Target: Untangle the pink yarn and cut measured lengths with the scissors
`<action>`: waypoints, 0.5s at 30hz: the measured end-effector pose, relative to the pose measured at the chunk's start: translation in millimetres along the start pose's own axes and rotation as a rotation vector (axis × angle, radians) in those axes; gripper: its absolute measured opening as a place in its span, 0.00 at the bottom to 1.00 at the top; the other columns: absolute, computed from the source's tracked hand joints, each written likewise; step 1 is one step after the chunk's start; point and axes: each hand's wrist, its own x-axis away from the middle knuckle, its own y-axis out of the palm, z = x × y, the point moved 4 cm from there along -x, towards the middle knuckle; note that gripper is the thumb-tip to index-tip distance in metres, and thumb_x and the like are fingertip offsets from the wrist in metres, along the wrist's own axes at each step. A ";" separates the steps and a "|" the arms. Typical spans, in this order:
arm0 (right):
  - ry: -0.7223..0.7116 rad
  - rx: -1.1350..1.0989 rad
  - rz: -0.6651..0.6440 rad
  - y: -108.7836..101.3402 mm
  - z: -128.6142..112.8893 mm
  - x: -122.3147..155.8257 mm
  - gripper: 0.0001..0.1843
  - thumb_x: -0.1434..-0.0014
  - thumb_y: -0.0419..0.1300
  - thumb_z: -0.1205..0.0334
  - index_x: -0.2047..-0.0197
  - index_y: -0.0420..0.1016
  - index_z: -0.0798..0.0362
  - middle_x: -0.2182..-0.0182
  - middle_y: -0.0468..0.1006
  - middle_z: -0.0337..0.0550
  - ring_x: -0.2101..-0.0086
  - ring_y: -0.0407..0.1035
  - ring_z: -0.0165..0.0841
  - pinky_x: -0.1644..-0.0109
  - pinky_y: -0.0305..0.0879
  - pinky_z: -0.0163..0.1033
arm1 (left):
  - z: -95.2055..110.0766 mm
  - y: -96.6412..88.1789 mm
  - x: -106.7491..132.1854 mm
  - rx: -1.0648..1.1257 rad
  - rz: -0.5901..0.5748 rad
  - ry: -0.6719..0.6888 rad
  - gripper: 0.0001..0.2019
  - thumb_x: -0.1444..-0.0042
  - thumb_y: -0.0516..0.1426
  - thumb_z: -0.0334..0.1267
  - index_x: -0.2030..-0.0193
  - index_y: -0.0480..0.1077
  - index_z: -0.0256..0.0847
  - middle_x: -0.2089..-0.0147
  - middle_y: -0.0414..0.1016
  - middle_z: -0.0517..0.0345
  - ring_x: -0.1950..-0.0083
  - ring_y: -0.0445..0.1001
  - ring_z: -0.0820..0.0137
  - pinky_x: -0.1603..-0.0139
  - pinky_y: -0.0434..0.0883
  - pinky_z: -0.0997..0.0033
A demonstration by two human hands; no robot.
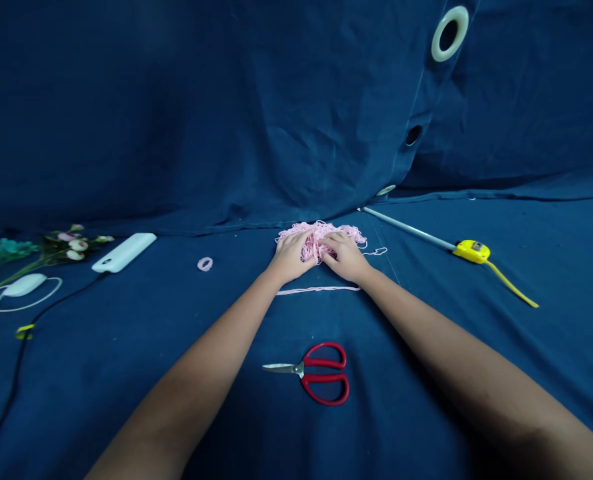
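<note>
A tangled heap of pink yarn [317, 241] lies on the blue cloth near the foot of the hanging curtain. My left hand [292, 257] grips its left side, with the thumb at the near edge and the fingers sunk among the strands. On the right side, my right hand [345, 257] holds the heap in the same way, its fingertips partly hidden in yarn. A loose end trails out to the right of the heap. Nearer to me, between my wrists, a bundle of straight pink strands [319, 290] lies crosswise. Red-handled scissors [326, 375] rest closer still, blades pointing left.
Left of the heap lies a small pink ring-shaped roll [205, 264]. Farther left are a white power bank [125, 253] with a black cable, artificial flowers [76, 247] and a white charger [25, 285]. At right, a yellow tape measure [472, 251] touches a grey rod [409, 229].
</note>
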 end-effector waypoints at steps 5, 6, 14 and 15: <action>0.021 0.004 -0.043 0.4 -0.6 0.7 0.33 0.32 0.56 0.57 0.26 0.65 0.51 0.35 0.73 0.52 0.37 0.63 0.49 0.31 0.57 0.56 | 3.5 -5.8 1.8 0.006 0.059 -0.002 0.29 0.44 0.66 0.45 0.36 0.67 0.45 0.35 0.74 0.47 0.32 0.69 0.49 0.28 0.62 0.47; -0.004 -0.020 -0.031 -2.0 -3.2 1.0 0.35 0.32 0.56 0.57 0.24 0.61 0.51 0.33 0.72 0.51 0.36 0.63 0.49 0.31 0.57 0.55 | 4.4 -7.1 2.1 -0.003 0.068 -0.010 0.27 0.45 0.67 0.45 0.39 0.68 0.45 0.38 0.75 0.46 0.33 0.70 0.49 0.30 0.64 0.47; -0.040 -0.083 0.015 -7.5 -10.3 1.8 0.33 0.29 0.51 0.58 0.24 0.60 0.54 0.34 0.73 0.52 0.39 0.66 0.48 0.32 0.59 0.53 | 10.6 -10.2 1.9 -0.066 0.063 0.005 0.08 0.34 0.58 0.44 0.60 0.75 0.45 0.50 0.79 0.50 0.40 0.73 0.52 0.33 0.65 0.47; -0.033 -0.055 -0.012 -4.6 -9.2 1.3 0.27 0.29 0.51 0.58 0.30 0.69 0.53 0.39 0.77 0.52 0.41 0.67 0.48 0.33 0.60 0.53 | 9.3 -8.5 1.5 -0.071 0.049 0.001 0.08 0.35 0.58 0.44 0.61 0.75 0.45 0.51 0.79 0.51 0.41 0.73 0.52 0.33 0.65 0.47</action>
